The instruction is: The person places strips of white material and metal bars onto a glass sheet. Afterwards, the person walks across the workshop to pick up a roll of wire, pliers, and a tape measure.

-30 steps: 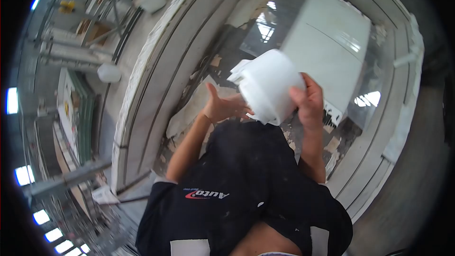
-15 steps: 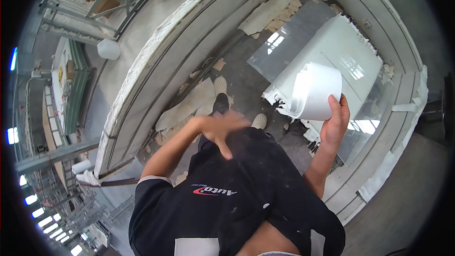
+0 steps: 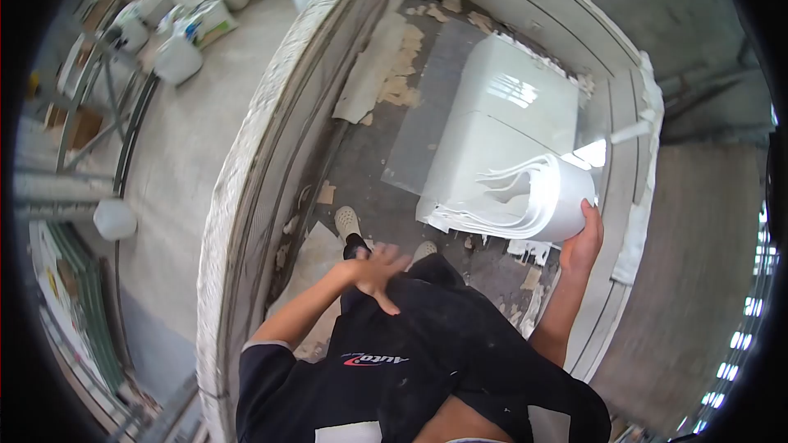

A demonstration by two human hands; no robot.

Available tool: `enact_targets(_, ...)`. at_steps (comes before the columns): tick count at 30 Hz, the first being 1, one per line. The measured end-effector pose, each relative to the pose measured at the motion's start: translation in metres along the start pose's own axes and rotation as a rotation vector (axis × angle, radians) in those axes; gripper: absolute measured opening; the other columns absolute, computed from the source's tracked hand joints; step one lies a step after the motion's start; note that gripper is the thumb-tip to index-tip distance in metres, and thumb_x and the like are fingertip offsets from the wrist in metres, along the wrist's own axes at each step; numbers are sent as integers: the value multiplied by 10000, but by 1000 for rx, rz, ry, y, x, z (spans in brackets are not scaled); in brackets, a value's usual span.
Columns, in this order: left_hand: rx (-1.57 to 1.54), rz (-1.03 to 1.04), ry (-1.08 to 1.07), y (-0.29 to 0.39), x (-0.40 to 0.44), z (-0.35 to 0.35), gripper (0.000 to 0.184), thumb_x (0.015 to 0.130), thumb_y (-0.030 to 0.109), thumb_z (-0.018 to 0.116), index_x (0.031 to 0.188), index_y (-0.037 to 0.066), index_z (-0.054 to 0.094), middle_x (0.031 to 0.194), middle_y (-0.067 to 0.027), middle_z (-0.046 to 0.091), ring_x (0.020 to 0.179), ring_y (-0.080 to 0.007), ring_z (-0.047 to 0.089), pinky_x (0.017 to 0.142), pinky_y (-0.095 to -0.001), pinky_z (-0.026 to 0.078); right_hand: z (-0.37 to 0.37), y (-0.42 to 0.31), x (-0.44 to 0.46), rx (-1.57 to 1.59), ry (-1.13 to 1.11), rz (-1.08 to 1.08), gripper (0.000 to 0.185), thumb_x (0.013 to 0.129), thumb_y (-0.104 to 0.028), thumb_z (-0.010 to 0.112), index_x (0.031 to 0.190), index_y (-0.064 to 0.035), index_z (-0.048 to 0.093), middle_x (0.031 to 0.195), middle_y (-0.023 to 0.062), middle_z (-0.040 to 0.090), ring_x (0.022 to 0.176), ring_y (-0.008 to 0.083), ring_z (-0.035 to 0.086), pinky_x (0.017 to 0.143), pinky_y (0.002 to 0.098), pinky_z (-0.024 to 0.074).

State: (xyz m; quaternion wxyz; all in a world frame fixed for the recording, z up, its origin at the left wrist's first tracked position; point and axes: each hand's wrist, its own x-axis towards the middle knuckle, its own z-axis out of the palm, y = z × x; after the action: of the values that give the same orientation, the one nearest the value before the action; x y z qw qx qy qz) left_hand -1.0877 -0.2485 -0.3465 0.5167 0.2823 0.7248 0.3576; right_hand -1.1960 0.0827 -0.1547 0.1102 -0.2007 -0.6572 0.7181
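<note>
Sheets of curled white flexible material (image 3: 570, 199) are pinched in the right hand (image 3: 581, 244) — in front of a glossy white slab (image 3: 492, 135) — while the left hand (image 3: 376, 272), fingers spread, hangs near the black shirt (image 3: 447, 320).

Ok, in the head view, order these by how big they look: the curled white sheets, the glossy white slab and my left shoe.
1. Glossy white slab, largest.
2. Curled white sheets, held in the right hand; nearness to the camera may enlarge them.
3. Left shoe, clearly smallest.
</note>
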Motion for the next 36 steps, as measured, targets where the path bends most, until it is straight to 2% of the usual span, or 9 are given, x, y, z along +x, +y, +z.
enact_targets(6,756,-284,531,-31,-31,-62,1168,585,665,719,1453,59,226,1518,-243,113,1400,-457,16,1042,-699,36,38,-4,-19,12,84,32,411,882,-220,562,1171,70,520,1111,147,577,1045,221,548,919,326,403)
enact_targets(9,13,119,386,8,-76,-120,1201,563,670,745,1447,32,239,1515,-247,116,1410,-422,26,1099,-608,65,47,2,-17,45,79,62,356,885,-238,569,1106,40,550,1101,132,581,1054,222,547,922,344,411)
enact_targets(13,-289,1192,-242,112,-117,-150,1234,561,735,678,1460,26,221,1505,-307,21,1401,-447,-43,1089,-581,0,54,4,-10,90,68,49,356,881,-233,575,1100,47,552,1102,133,580,1055,223,547,923,348,410)
enact_targets(16,-437,1472,-445,141,-113,-122,551,915,493,486,1258,67,557,1481,-344,73,1339,-579,-78,993,-711,-19,55,7,-6,102,108,59,342,878,-226,579,1086,43,556,1090,128,580,1042,215,546,915,343,409)
enact_targets(18,-392,1597,-371,149,-110,-126,424,969,394,424,990,36,650,1458,-333,200,1341,-587,12,999,-716,-13,51,12,-5,52,111,15,341,877,-222,576,1089,45,555,1084,126,579,1026,209,544,908,336,405)
enact_targets(21,-599,1667,-232,166,-120,-138,425,999,261,385,706,47,609,1120,-288,604,1229,-463,451,1005,-736,-27,50,13,3,80,94,15,354,865,-207,598,1107,47,549,1068,113,584,989,186,546,878,307,411)
enact_targets(22,-832,1623,-186,173,-130,-139,442,1000,270,403,653,59,578,784,-160,687,928,-333,673,1021,-734,43,48,14,4,87,94,14,364,855,-195,620,1117,47,548,1057,100,592,965,168,550,855,291,419)
enact_targets(25,-600,1508,242,182,-129,-144,499,1010,307,368,617,51,538,531,-56,564,505,-206,609,991,-682,290,50,11,6,66,71,-13,331,859,-185,615,1093,42,558,1029,94,604,946,160,559,848,282,421)
enact_targets(36,-547,1337,461,176,-122,-143,295,999,212,357,800,66,519,617,-4,600,554,-198,591,1000,-561,364,37,9,10,75,127,-61,293,852,-184,613,1061,19,576,994,86,612,913,159,568,831,281,426)
